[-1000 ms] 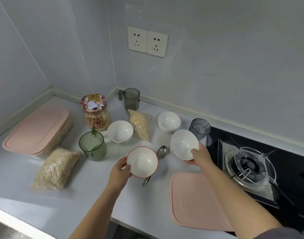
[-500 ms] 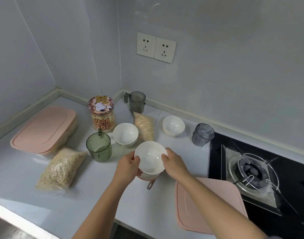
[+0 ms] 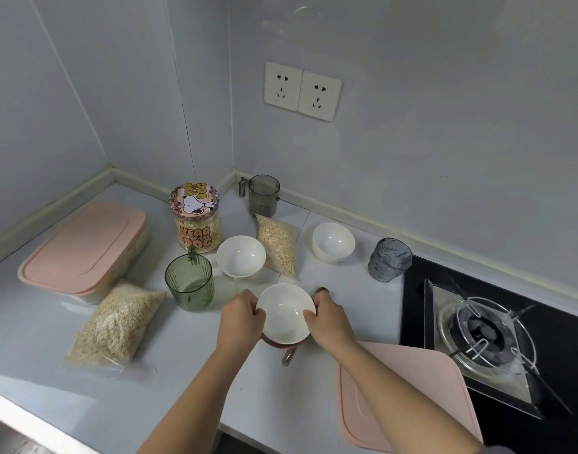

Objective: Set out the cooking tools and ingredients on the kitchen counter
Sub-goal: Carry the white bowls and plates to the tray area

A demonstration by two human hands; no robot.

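Two hands meet at the front middle of the pale grey kitchen counter. The left hand and the right hand each curl round opposite sides of a round glossy white bowl, thumbs over its rim. That bowl sits nested in a red-rimmed bowl, of which only a reddish sliver shows below. Whether the fingers also grip this lower one is hidden. A metal spoon lies under the pair, mostly covered, its handle poking toward the front edge.

Just behind stand a green translucent measuring cup and a second white bowl. A small clear bag of oats lies between that bowl and a third white bowl. Farther back are a printed jar with a cartoon-dog lid and a grey translucent handled cup near the corner.

To the left lie a pink-lidded rectangular box and a large clear bag of oats. To the right are a smoky grey tumbler, a flat pink lid and a gas burner.

A second ago the bowls were apart: the red-rimmed one was in the left hand and the white one in the right, near the tumbler. More of the spoon showed between them. Since then the white bowl has come left and settled into the red-rimmed one.
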